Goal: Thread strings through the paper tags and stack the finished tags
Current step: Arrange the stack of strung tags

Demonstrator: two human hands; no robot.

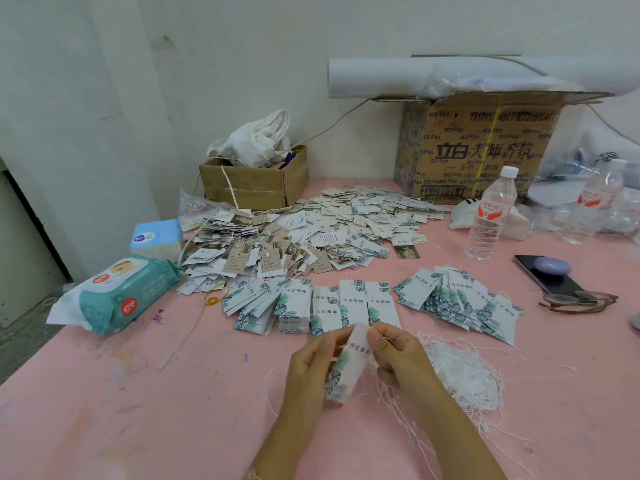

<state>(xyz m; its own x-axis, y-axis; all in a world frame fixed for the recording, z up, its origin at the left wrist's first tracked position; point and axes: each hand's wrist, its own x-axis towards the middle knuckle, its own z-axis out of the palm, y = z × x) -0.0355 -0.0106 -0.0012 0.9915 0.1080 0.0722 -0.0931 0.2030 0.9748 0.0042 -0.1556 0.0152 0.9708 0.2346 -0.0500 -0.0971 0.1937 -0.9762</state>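
While left hand (310, 367) and right hand (401, 358) both grip one tag (349, 362) near centre, right seemingly pinching a string at its top | done: strung heap (242, 244) far left | remaining: many unstrung stacks (353, 303), strings (460, 372) right.

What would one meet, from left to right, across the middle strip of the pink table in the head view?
Wet wipes pack → yellow rubber band → stacked leaf-print tags → fanned leaf-print tags → phone.
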